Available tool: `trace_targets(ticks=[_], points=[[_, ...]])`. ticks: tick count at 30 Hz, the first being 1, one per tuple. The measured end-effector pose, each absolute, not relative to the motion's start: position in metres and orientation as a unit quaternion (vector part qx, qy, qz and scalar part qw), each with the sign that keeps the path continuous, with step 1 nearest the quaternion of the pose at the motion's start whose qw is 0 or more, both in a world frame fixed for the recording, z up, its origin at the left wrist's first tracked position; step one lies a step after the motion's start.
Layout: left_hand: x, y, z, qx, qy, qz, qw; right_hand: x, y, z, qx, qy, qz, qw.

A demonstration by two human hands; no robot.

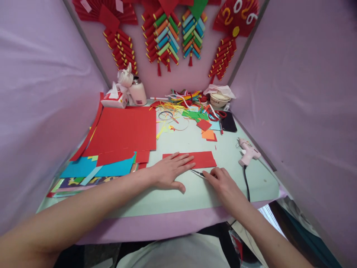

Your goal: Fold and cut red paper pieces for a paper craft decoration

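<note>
A red paper strip (205, 160) lies flat on the table in front of me. My left hand (173, 171) rests palm down over its left part, fingers stretched out and the thumb apart. Just below the strip's near edge, my right hand (220, 180) grips a slim pointed tool (198, 173), dark and silvery. Its tip points left, toward the left hand's fingertips. Most of the tool is hidden inside the hand, so its exact kind cannot be made out.
Large red sheets (125, 128) and blue paper (111, 167) are stacked at left. Behind lie paper scraps (195, 115), red-handled scissors (217, 116) and a phone (229, 122). A pink glue gun (248, 152) with its cord sits at right. A bottle (138, 92) and tissue box (115, 99) stand at the back.
</note>
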State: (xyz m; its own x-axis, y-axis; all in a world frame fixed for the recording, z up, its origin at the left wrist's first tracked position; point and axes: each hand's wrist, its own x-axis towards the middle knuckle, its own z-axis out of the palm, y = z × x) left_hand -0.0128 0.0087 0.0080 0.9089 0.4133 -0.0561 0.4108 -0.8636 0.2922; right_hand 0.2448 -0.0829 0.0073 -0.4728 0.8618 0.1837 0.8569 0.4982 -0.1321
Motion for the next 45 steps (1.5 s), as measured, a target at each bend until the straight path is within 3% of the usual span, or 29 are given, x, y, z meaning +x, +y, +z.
trace_targets(ticks=[45], points=[[-0.034,0.01,0.012,0.963,0.22,-0.009,0.156,0.226,-0.074,0.018,-0.442,-0.891,0.019,0.1]])
